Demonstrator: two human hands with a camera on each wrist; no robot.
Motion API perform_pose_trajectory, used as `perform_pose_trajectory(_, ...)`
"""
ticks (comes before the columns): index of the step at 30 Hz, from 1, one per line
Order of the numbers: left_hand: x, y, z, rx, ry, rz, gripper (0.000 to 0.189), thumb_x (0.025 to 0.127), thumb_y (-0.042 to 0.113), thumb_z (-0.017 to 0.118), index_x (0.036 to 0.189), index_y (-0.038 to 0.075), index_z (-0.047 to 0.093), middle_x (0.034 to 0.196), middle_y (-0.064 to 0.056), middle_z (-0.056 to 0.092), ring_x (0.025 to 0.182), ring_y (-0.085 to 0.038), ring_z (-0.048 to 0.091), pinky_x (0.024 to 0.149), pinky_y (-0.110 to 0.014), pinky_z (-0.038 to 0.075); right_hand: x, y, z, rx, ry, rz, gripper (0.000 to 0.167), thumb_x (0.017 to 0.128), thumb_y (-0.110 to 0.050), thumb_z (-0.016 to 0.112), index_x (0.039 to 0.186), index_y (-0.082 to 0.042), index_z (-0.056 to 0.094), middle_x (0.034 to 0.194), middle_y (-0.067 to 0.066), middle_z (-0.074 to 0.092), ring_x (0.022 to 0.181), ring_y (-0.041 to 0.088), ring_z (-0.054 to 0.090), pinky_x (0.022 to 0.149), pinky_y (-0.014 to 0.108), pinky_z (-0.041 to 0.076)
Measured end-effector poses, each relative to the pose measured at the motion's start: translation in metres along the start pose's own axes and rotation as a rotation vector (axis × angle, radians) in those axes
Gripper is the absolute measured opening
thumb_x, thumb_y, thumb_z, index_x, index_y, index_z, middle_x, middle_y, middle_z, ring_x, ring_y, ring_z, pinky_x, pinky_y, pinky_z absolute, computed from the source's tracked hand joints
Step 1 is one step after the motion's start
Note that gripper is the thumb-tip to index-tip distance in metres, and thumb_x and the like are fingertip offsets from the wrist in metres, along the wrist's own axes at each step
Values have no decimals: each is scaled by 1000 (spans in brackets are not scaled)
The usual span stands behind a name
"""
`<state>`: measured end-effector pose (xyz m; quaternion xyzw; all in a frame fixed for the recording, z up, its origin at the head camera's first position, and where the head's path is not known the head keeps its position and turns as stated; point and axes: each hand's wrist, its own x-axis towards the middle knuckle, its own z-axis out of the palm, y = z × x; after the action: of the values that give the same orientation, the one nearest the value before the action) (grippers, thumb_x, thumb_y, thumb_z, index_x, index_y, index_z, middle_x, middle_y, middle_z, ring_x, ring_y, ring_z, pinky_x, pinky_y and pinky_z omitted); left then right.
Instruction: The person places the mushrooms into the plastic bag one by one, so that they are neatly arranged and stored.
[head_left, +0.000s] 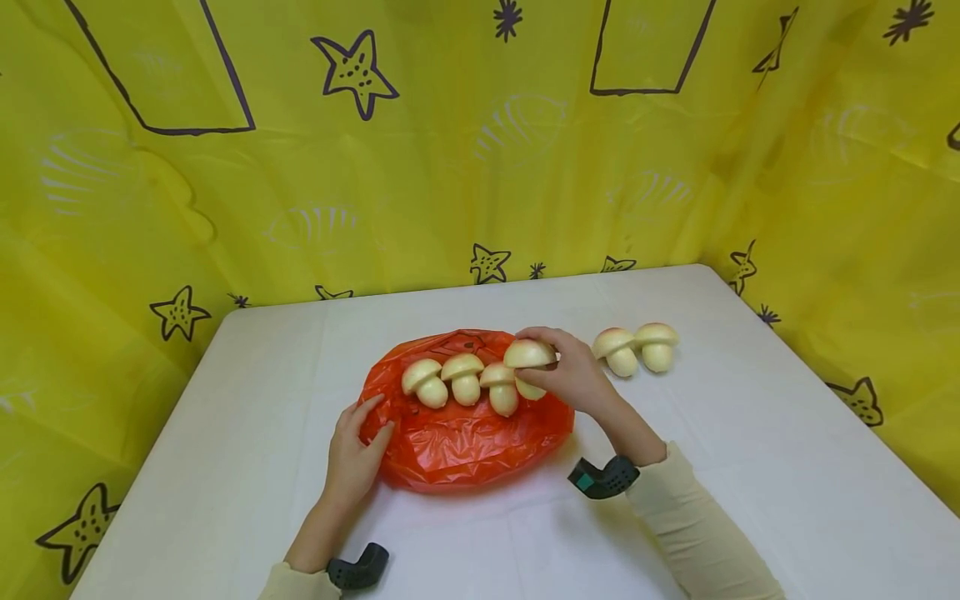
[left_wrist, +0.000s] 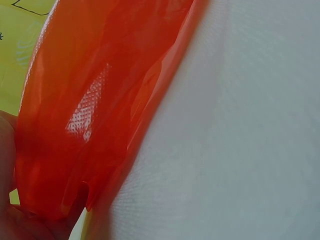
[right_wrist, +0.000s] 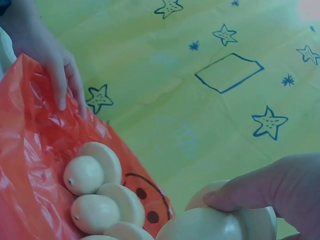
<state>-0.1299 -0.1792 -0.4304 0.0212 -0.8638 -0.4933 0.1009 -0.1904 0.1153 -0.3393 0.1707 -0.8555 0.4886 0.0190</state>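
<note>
A red plastic bag lies spread on the table, a drawn face on its film partly visible. Three cream toy mushrooms sit in a row in the bag; stem ends show in the right wrist view. My right hand grips another toy mushroom by its cap over the bag's right part, beside the row. At the bag's left edge, my left hand holds the film, thumb and fingers around the rim. The left wrist view has red film stretched beside the hand.
Two more toy mushrooms stand side by side on the white table, right of the bag. A yellow curtain with drawn starfish hangs behind and along the sides. Each wrist wears a dark band.
</note>
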Motion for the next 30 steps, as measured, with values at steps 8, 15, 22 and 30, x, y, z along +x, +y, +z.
perform_pose_trajectory(8, 0, 1, 0, 2, -4, -10, 43, 88, 10, 58, 129, 6, 49, 131, -21, 38, 120, -35, 36, 92, -51, 41, -2, -4, 16, 11, -42, 1, 44, 77, -10, 73, 118, -6, 59, 122, 11, 54, 102, 27, 53, 80, 38, 49)
perform_pose_trajectory(15, 0, 3, 0, -1, -8, -12, 43, 88, 10, 58, 129, 6, 49, 132, -21, 37, 121, -36, 36, 93, -51, 39, -3, -7, 27, 25, -65, 4, 42, 77, -11, 74, 117, -7, 59, 116, 9, 56, 100, 26, 53, 81, 38, 49)
perform_pose_trajectory(22, 1, 3, -1, 0, -17, -17, 43, 88, 10, 58, 130, 6, 49, 132, -20, 37, 122, -36, 35, 93, -51, 40, -3, -13, 42, 8, -63, -11, 43, 74, -11, 76, 115, -8, 61, 113, 4, 58, 95, 21, 55, 79, 35, 49)
perform_pose_trajectory(30, 0, 2, -1, -3, -16, -16, 43, 88, 10, 58, 130, 6, 49, 131, -21, 37, 121, -35, 35, 93, -51, 40, -4, -18, 64, 47, -122, -5, 42, 76, -12, 75, 115, -8, 60, 111, 1, 59, 95, 18, 55, 79, 32, 50)
